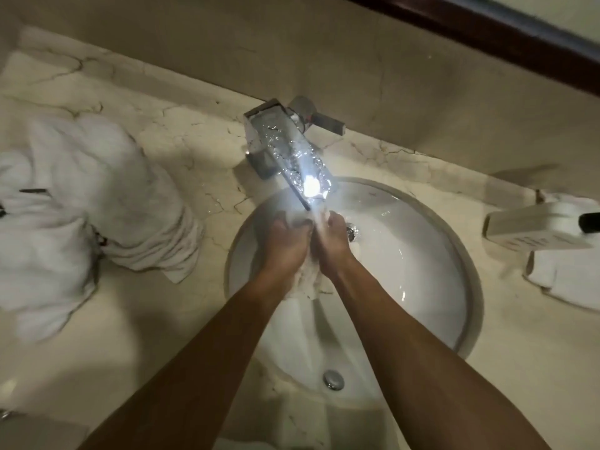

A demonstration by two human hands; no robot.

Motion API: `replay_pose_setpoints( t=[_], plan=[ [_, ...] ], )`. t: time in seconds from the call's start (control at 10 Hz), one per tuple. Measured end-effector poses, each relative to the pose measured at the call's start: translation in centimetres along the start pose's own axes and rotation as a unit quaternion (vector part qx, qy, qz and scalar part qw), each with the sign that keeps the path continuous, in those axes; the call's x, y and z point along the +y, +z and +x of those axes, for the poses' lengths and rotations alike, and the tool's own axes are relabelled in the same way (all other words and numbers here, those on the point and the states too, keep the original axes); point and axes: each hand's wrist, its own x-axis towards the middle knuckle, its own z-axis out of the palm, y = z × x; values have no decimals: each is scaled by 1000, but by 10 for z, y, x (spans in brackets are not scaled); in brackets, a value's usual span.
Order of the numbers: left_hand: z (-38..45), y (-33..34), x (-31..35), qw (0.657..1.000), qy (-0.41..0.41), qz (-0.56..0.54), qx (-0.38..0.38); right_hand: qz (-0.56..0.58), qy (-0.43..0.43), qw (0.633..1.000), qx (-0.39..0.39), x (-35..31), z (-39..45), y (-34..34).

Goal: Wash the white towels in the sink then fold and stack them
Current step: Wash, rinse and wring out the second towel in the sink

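Marble counter, cream with dark veins, runs wall to wall. Round white sink is set into it, overflow cap on the near wall. Large heap of white towels lies on the counter left of the sink, crumpled, not folded. Folded white towel sits at the right edge, with a white box-like item resting on top; its label is unreadable. Chrome faucet stands at the back rim, spout over the bowl, water running, strong glare at the spout tip. Both hands are in the bowl directly under the stream. Left hand and right hand are pressed close together, fingers curled around a bunched wet white cloth, part of which hangs out below the wrists.
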Motion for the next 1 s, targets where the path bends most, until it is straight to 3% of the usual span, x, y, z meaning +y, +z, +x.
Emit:
replay_pose_setpoints(
  t=[0.1, 0.2, 0.3, 0.4, 0.5, 0.6, 0.7, 0.8, 0.9, 1.0],
  plan=[
    [0, -23, 6, 982, -64, -169, -61, 108, 8, 994, -35, -1, -14, -16],
    [-3, -47, 9, 953, -54, -264, -140, 279, 133, 945, -103, 13, -29, -31],
    [-8, -57, 1, 928, -86, -292, -214, 310, 233, 910, -148, 23, -37, -45],
    [1, -56, -16, 891, -188, -315, -266, 251, 238, 930, -121, 23, -42, -46],
    [-3, -46, -19, 885, -237, -258, -306, 258, 232, 931, -116, 11, -44, -46],
    [-11, -30, -10, 920, -215, -170, -281, 248, 245, 924, -155, -5, -53, -39],
    [-11, -14, -5, 984, -131, -96, -73, 108, 106, 980, -128, -11, -67, -28],
    [-7, -10, 4, 997, -47, -57, 6, 54, 10, 994, -97, -19, -67, -16],
    [-19, 0, 14, 999, 1, -20, -37, 50, -4, 998, -27, -21, -33, -11],
    [-14, 0, 13, 999, 49, -19, -7, 114, 36, 991, -58, -28, -24, -5]
  ],
)
